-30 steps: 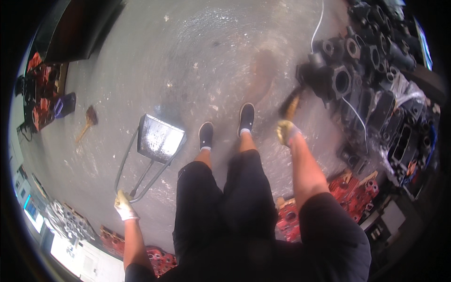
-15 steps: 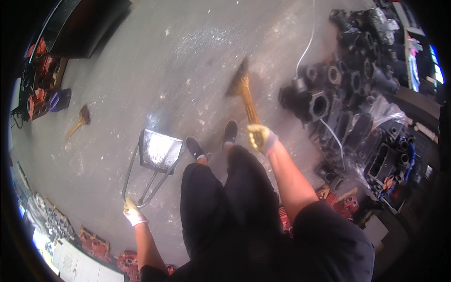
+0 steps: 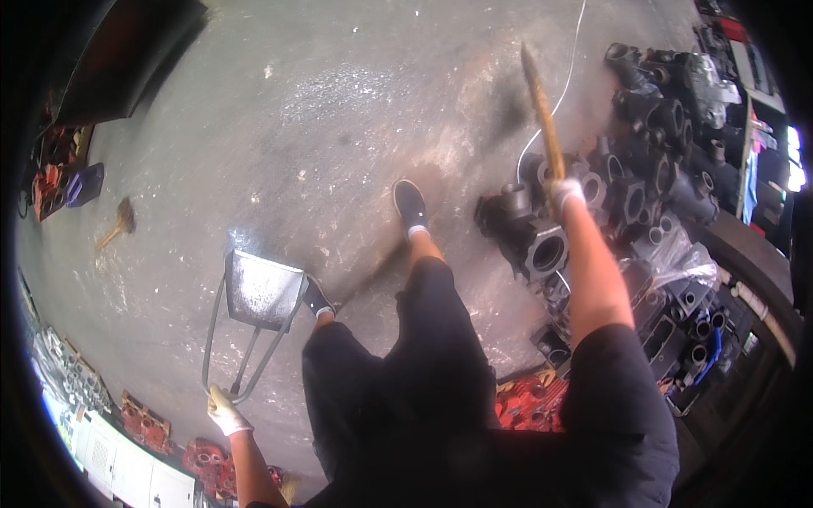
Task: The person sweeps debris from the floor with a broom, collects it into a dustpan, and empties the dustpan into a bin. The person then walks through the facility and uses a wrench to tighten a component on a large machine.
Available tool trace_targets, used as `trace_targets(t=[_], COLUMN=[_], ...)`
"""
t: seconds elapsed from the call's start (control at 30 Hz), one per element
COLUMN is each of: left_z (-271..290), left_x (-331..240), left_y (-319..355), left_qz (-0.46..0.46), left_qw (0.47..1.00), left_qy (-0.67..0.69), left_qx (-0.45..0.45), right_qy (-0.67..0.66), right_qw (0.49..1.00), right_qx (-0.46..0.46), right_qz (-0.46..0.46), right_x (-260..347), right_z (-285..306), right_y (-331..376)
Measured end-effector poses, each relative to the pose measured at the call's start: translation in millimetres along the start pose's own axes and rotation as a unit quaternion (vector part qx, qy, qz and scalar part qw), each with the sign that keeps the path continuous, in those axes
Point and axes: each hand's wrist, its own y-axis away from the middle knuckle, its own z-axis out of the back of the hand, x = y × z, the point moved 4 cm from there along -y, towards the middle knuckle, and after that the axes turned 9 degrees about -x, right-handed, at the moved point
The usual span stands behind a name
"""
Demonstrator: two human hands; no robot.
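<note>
My left hand (image 3: 227,413), in a pale work glove, is closed around the looped tubular handle of a metal dustpan (image 3: 264,289). The pan lies low over the floor beside my left foot, its shiny inside facing up. Out to the right, my gloved right hand (image 3: 566,196) grips the yellowish handle of a short straw broom (image 3: 544,114). The broom points away from me, seen edge-on and blurred, with its tip far forward. I cannot tell whether that tip touches the floor.
Dark metal castings (image 3: 631,182) are heaped along the right, with a white cable (image 3: 569,72) running past them. A second short broom (image 3: 117,224) lies on the floor at left. Red castings (image 3: 529,402) sit behind my right leg, and a large dark bin (image 3: 123,63) stands far left.
My right hand has swung forward and right with the broom, which has turned edge-on. My right foot has stepped forward. The dustpan stays in my left hand, slightly further left and lower in view.
</note>
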Motion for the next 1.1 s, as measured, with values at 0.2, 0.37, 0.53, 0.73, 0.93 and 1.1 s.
trace_targets(t=[0.2, 0.37, 0.53, 0.73, 0.93, 1.1], left_z=[-74, -77, -89, -101, -98, -79], left_x=[-40, -73, -62, -85, -35, -17], left_y=[50, 95, 118, 133, 133, 136], left_qz=[0.076, 0.129, 0.111, 0.095, 0.152, 0.156], left_qw=[0.997, 0.991, 0.991, 0.993, 0.984, 0.983], left_qy=[-0.023, 0.014, -0.041, -0.042, 0.053, 0.056], left_qx=[-0.023, -0.031, -0.063, -0.060, -0.079, -0.082], right_qy=[0.241, 0.338, 0.104, -0.031, -0.004, -0.138], right_qw=[0.965, 0.899, 0.908, 0.937, 0.955, 0.839], right_qx=[0.095, 0.267, 0.396, 0.310, 0.235, 0.519], right_qz=[-0.033, 0.084, -0.091, -0.156, -0.183, 0.081], right_x=[73, -28, 16, 25, -63, -22], right_z=[7, -164, -117, -4, -33, -210], right_y=[-237, -25, 142, 129, -83, 40])
